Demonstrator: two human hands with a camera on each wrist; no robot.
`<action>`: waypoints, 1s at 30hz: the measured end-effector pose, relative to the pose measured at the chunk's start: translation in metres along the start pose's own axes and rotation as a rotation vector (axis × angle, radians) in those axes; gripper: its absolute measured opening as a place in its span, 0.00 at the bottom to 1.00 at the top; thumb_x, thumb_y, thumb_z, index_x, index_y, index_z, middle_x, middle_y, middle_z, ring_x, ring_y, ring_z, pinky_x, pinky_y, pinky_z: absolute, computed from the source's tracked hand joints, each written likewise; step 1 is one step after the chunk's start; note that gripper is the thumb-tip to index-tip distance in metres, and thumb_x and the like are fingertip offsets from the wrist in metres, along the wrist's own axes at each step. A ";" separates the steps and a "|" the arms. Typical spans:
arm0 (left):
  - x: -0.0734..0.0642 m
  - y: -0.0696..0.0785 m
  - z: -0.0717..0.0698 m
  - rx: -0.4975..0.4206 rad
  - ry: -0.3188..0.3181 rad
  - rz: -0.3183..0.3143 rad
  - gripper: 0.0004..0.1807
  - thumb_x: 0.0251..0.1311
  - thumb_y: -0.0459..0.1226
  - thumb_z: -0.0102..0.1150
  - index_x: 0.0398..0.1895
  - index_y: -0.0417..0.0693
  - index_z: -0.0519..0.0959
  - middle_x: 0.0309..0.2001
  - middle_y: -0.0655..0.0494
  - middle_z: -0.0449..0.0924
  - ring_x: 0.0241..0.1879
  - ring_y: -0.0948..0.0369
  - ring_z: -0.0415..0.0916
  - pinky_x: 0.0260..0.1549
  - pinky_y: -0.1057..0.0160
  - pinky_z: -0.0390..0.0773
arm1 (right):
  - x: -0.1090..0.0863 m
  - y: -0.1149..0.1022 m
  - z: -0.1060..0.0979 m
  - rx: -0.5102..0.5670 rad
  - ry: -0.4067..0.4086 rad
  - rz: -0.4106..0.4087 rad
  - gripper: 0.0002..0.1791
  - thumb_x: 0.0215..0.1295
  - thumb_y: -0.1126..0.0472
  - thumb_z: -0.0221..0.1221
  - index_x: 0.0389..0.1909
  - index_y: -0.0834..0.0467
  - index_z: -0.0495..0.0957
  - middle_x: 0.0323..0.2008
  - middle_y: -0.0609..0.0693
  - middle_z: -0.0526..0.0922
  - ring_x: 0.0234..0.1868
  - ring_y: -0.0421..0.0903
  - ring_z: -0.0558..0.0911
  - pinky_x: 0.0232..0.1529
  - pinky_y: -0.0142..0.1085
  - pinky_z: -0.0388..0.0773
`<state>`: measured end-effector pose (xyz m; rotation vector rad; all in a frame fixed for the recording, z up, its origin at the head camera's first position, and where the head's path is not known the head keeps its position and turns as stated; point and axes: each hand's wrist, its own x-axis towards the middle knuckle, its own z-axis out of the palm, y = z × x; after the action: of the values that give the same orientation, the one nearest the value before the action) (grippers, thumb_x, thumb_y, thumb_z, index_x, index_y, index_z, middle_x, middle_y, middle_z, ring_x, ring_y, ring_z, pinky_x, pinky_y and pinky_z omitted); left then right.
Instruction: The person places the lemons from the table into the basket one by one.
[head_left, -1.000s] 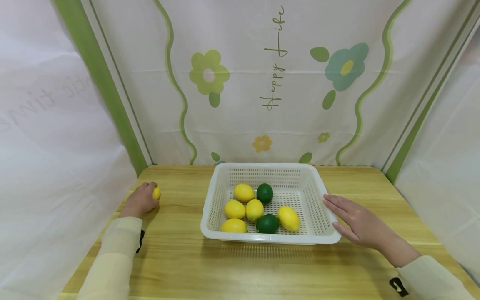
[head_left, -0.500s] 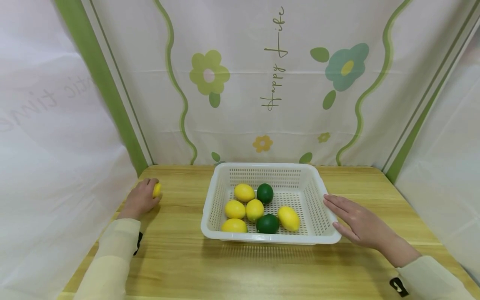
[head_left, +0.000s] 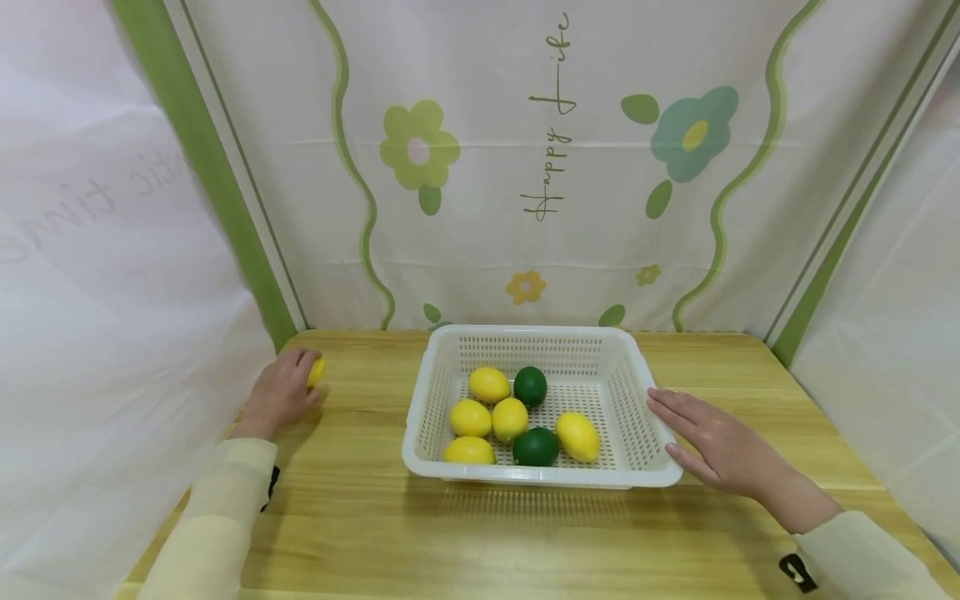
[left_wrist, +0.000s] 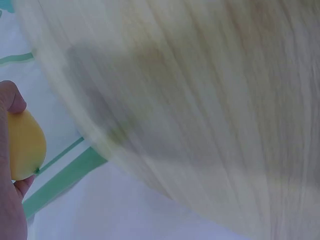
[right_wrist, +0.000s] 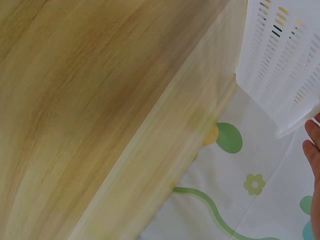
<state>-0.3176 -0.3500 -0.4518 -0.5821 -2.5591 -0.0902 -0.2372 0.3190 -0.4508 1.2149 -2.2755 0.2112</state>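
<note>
At the table's far left, my left hand (head_left: 281, 392) grips a yellow lemon (head_left: 316, 372); in the left wrist view the lemon (left_wrist: 26, 145) sits between thumb and fingers, above the table. A white perforated basket (head_left: 540, 476) stands in the middle. Inside it lie several yellow lemons (head_left: 577, 437) and two dark green fruits, one at the back (head_left: 530, 387) and another dark green fruit (head_left: 536, 447) at the front. My right hand (head_left: 723, 446) rests against the basket's right rim with its fingers straight. In the right wrist view, fingertips (right_wrist: 312, 131) touch the basket edge (right_wrist: 295, 122).
The wooden table (head_left: 480, 550) has rounded far corners. A white patterned curtain (head_left: 480, 233) hangs right behind it, and white cloth also closes in the left and right sides.
My left hand has shifted slightly away from me along the table's left side, with the lemon in its grip. The right hand and the basket have stayed put.
</note>
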 end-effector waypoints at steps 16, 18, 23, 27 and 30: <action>0.008 -0.004 -0.003 0.059 0.108 0.198 0.28 0.37 0.28 0.61 0.49 0.31 0.74 0.43 0.34 0.75 0.38 0.39 0.75 0.29 0.42 0.77 | 0.001 -0.001 -0.002 -0.004 -0.002 -0.002 0.34 0.77 0.44 0.40 0.63 0.70 0.70 0.64 0.62 0.71 0.62 0.57 0.71 0.71 0.29 0.47; 0.009 -0.003 -0.004 0.058 0.120 0.211 0.28 0.37 0.28 0.60 0.49 0.31 0.74 0.43 0.33 0.75 0.39 0.38 0.75 0.30 0.42 0.78 | 0.001 -0.001 -0.002 -0.004 -0.006 0.001 0.34 0.77 0.44 0.40 0.63 0.69 0.70 0.64 0.62 0.71 0.62 0.57 0.71 0.71 0.30 0.47; 0.013 -0.001 -0.006 0.053 0.145 0.256 0.28 0.36 0.27 0.61 0.49 0.31 0.74 0.43 0.33 0.75 0.40 0.38 0.75 0.32 0.41 0.78 | 0.001 -0.001 -0.002 -0.006 -0.009 0.009 0.33 0.76 0.44 0.41 0.63 0.69 0.70 0.64 0.62 0.71 0.61 0.58 0.71 0.71 0.29 0.46; 0.017 0.003 -0.008 0.057 0.155 0.288 0.29 0.35 0.27 0.61 0.49 0.31 0.74 0.43 0.33 0.75 0.40 0.38 0.75 0.35 0.41 0.78 | 0.000 -0.001 -0.002 -0.013 -0.008 0.009 0.33 0.76 0.44 0.41 0.64 0.69 0.70 0.64 0.62 0.71 0.62 0.57 0.71 0.71 0.29 0.46; 0.020 0.006 -0.010 0.069 0.159 0.300 0.28 0.36 0.27 0.62 0.49 0.31 0.75 0.42 0.34 0.75 0.40 0.38 0.75 0.35 0.41 0.78 | 0.000 -0.001 -0.001 -0.014 -0.007 0.008 0.33 0.76 0.44 0.41 0.64 0.69 0.70 0.64 0.61 0.71 0.62 0.57 0.71 0.71 0.29 0.46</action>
<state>-0.3255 -0.3384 -0.4333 -0.8869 -2.2856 0.0539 -0.2361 0.3195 -0.4499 1.2011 -2.2851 0.1937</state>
